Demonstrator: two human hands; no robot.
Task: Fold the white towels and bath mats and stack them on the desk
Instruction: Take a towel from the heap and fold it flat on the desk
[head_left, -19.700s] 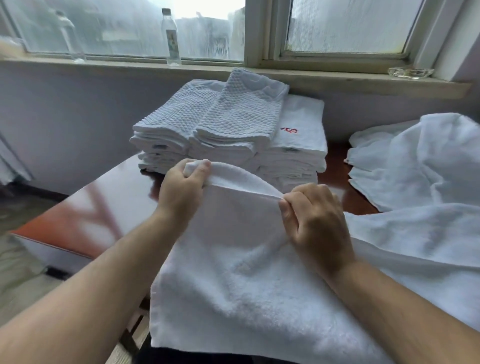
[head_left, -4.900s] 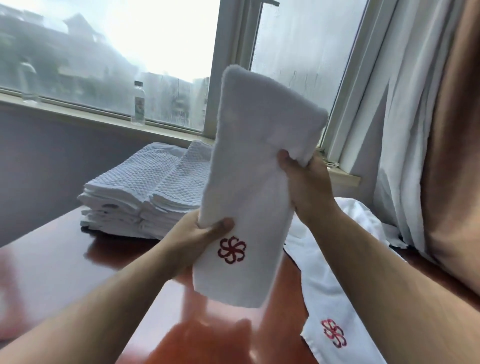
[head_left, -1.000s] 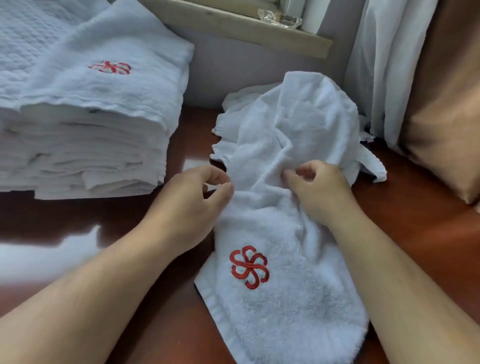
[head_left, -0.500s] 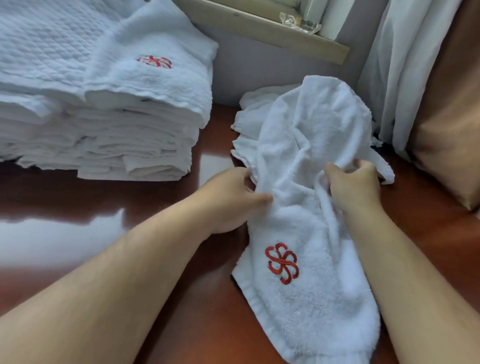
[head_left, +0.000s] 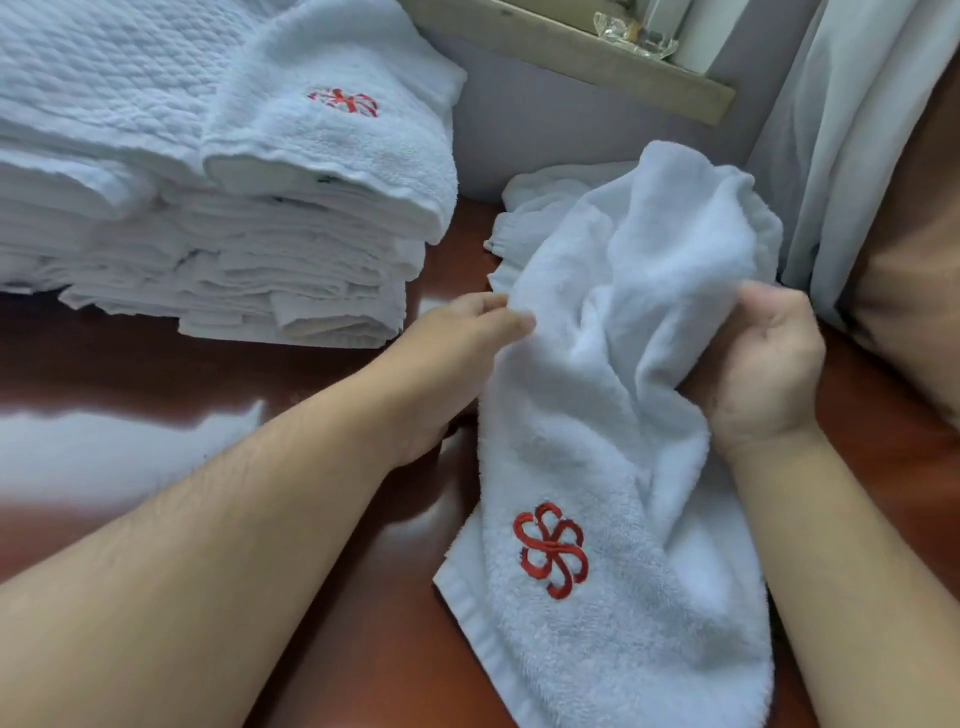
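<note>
A crumpled white towel (head_left: 597, 415) with a red embroidered emblem lies on the dark red desk (head_left: 156, 374), its near end flat and its far end bunched up. My left hand (head_left: 462, 338) pinches the towel's left edge. My right hand (head_left: 763, 358) grips a fold on its right side, fingers curled into the cloth. At the back left stands the stack of folded white towels and bath mats (head_left: 223, 208), with an emblem towel on top at its right end.
More loose white cloth (head_left: 524, 208) lies behind the towel against the wall. A white curtain (head_left: 831, 130) and a brown cushion (head_left: 914, 249) stand at the right. A glass dish (head_left: 634, 34) sits on the window sill.
Both hands have lifted and gathered the towel's upper part, the right hand shifting right and closing on a fold. The view has moved slightly closer.
</note>
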